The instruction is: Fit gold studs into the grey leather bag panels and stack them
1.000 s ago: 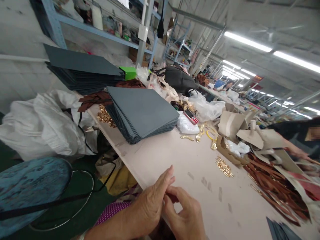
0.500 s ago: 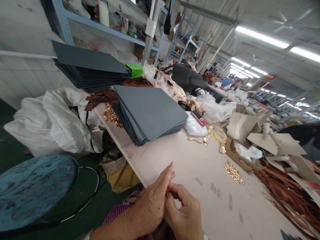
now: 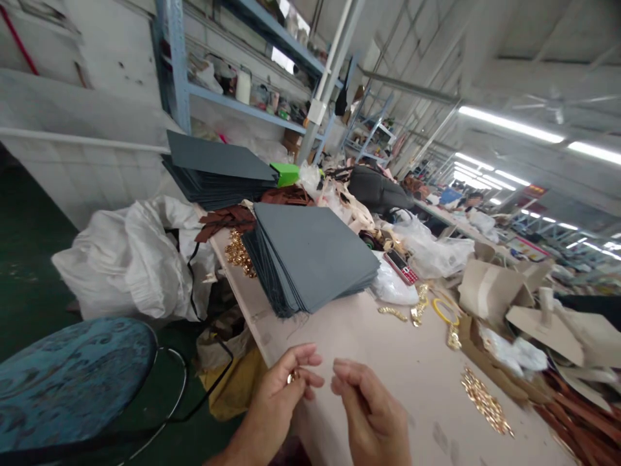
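Space narrowly parts the bare right hand (image 3: 372,414), fingers bunched, contents unclear, from the bare left hand (image 3: 279,398), loosely curled round a small, shiny gold-coloured piece (image 3: 292,377), direction and long axis unreadable, by the left edge of the pale tabletop (image 3: 349,330). Beyond lies a squarish dark-grey sheet stack (image 3: 315,259).

The pale bench (image 3: 349,336) is carrying a stack of grey sheets (image 3: 315,259); small gold pieces (image 3: 239,251) are lying just left of it, by the edge. Farther right, a clear plastic packet (image 3: 395,288), a yellow ring (image 3: 436,309) and a loose gold heap (image 3: 485,401) are resting, and a cardboard tray (image 3: 495,362) is sitting near the heap.
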A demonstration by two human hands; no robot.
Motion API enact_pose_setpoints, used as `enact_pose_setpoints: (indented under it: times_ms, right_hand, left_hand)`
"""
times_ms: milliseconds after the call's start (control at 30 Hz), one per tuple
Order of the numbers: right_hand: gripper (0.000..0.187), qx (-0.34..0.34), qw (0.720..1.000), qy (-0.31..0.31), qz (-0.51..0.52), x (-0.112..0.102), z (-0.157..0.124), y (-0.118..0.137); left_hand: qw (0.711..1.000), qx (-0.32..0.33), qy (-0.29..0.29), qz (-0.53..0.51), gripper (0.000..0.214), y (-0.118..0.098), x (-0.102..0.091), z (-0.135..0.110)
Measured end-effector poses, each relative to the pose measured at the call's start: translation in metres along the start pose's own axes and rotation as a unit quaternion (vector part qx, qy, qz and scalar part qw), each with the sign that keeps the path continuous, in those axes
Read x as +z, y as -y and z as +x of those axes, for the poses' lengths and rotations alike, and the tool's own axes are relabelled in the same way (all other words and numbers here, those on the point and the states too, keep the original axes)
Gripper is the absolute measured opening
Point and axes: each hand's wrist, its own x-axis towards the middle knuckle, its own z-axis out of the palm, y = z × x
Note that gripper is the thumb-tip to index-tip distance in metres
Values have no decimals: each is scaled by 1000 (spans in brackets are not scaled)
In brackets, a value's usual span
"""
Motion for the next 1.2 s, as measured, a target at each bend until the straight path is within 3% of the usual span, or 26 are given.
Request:
enact_pose_setpoints:
  times_ms: [100, 233, 333, 500, 733, 900, 967, 1067, 1200]
  right_hand:
    - [15, -26, 997, -33, -61, -5, 37, 8]
    - [23, -109, 976, -34, -184, 5, 73, 20]
    - [29, -158, 956, -18, -247, 20, 82, 20]
    - [26, -158, 949, -6, -273, 26, 87, 16]
    - [30, -136, 964, 51, -221, -8, 61, 17]
    - [27, -85, 983, 120, -111, -21, 32, 17]
    - [24, -48, 989, 113, -79, -21, 29, 19]
    - [22, -21, 996, 53, -73, -22, 29, 21]
    - [19, -78, 986, 11, -145, -36, 9, 10]
  left_hand:
    - [999, -3, -41, -8, 39, -17, -9, -1]
    - [999, 4, -46, -26, 39, -30, -15, -4]
    - [999, 7, -48, -7, 41, -32, -17, -3]
    - [999, 8, -50, -1, 44, -29, -18, -3]
    - [998, 55, 16, -14, 46, -28, -18, -6]
    - [998, 53, 18, -6, 53, -29, -8, -7]
    - [999, 30, 8, -20, 56, -29, -1, -7]
    - [998, 18, -49, -17, 55, -26, 5, -5]
    - [995, -26, -93, 30, 54, -14, 2, -3]
